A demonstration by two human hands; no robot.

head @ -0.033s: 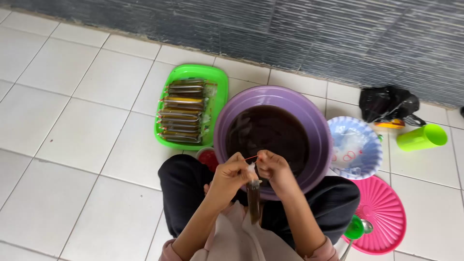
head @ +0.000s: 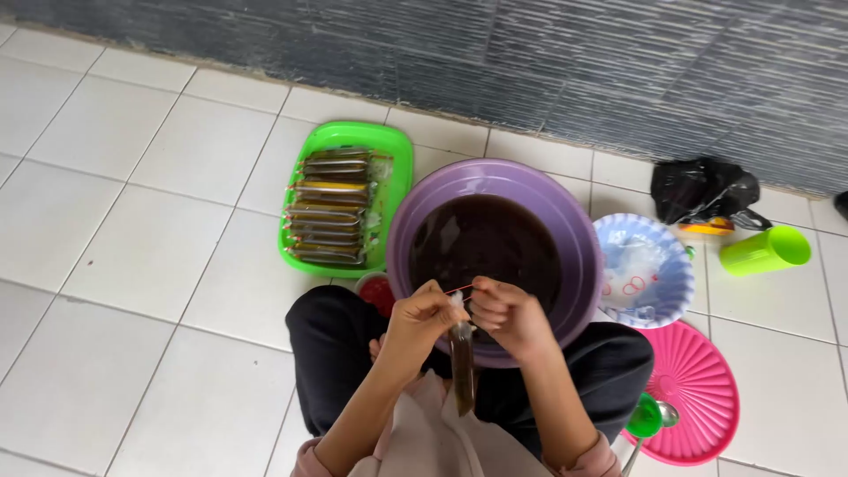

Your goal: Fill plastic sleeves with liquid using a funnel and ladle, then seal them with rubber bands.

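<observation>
A narrow plastic pouch (head: 461, 371) filled with dark brown liquid is held upright between both hands, over the near rim of the purple basin (head: 579, 243). It is long and slim, translucent, and hangs straight down toward the lap; its gathered top is pinched between the fingertips. A thin red rubber band (head: 458, 290) is seen stretched across the neck of the pouch, from one hand to the other. The left hand (head: 422, 320) is closed, pinching the pouch top and one end of the band. The right hand (head: 505, 315) is curled shut, pinching the other end.

The basin is noted to hold the same dark liquid. At its left edge, on the tiled floor, a green tray (head: 399, 159) carries a row of filled pouches. To the right of the basin, a blue bowl (head: 671, 256), a pink lid (head: 698, 389) and a green cup (head: 765, 250) are recorded.
</observation>
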